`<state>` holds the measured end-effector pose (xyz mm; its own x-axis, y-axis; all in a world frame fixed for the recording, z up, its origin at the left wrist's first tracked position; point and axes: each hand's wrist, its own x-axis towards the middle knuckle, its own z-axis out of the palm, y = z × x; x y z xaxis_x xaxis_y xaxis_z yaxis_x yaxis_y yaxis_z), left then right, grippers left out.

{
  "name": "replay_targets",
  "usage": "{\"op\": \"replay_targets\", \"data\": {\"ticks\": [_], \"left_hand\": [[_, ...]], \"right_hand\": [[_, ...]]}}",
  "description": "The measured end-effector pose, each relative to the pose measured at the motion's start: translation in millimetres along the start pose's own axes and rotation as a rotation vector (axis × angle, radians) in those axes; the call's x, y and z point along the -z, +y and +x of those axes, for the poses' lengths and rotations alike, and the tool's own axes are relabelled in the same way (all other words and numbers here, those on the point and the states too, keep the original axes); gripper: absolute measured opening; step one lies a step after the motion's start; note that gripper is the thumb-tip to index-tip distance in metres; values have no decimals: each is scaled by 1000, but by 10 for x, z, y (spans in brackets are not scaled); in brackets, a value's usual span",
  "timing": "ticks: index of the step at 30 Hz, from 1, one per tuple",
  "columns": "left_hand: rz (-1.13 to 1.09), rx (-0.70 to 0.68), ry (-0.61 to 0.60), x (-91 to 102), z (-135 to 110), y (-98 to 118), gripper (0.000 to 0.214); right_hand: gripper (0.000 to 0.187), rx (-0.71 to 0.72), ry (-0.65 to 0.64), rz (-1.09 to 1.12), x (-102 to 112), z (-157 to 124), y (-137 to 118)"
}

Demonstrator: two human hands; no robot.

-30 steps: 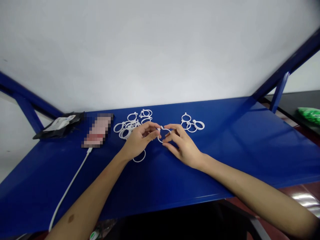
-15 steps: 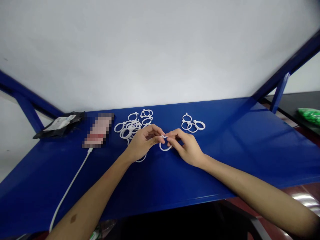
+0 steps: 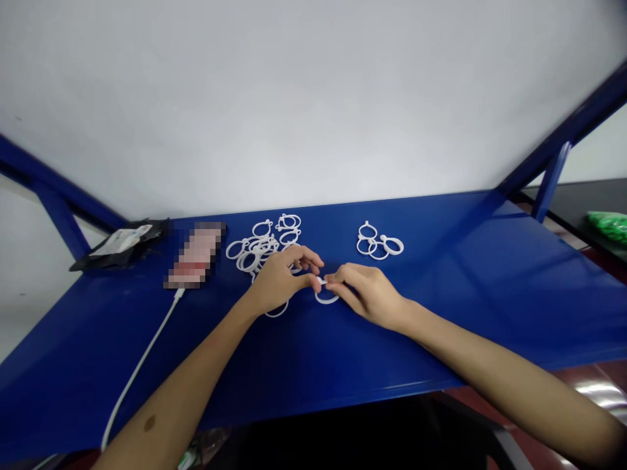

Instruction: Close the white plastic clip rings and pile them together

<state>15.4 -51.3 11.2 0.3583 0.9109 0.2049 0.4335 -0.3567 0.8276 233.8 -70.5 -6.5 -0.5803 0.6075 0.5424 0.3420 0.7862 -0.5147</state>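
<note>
One white ring [image 3: 327, 301] sits between my hands, its top edge pinched in my right hand [image 3: 375, 294], my left hand [image 3: 277, 279] parted, thumb against it; the blue tabletop [image 3: 490, 274] carries a ring pile [image 3: 264, 247] left, a smaller cluster [image 3: 400, 250] right.

There are two hands [image 3: 278, 282] [image 3: 373, 297], one cable [image 3: 146, 356], one packet [image 3: 122, 241], one held ring [image 3: 327, 301], four-plus right rings [image 3: 383, 239], uncountable left rings [image 3: 259, 249]
</note>
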Motion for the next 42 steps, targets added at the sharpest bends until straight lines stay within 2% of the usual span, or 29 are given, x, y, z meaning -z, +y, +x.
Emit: {"op": "replay_targets", "data": {"ticks": [4,6,10,14,20,26,34,37,42], "left_hand": [[221,-8,195,150,61,-106,42],[363,-11,254,239,77,-156,32],[611,-107,169,333,69,-201,11],[733,-72,64,324,39,-229,17],[775,-34,-38,340,15,-266,19],[746,-35,-88,322,3,-200,22],[805,-89,-17,292,-10,-155,25],[879,-50,39,326,-16,-213,31],[968,-14,60,369,-12,-300,21]], "right_hand": [[18,-101,80,-159,102,82,199],[21,-154,136,-296,200,106,334],[25,-242,178,-622,406,108,621],[24,-260,164,-795,493,83,794],[26,-229,237,-770,448,80,730],[29,-197,138,-703,348,93,570],[28,-165,86,-654,233,96,471],[27,-161,75,-623,212,95,452],[28,-151,71,-562,200,91,446]]}}
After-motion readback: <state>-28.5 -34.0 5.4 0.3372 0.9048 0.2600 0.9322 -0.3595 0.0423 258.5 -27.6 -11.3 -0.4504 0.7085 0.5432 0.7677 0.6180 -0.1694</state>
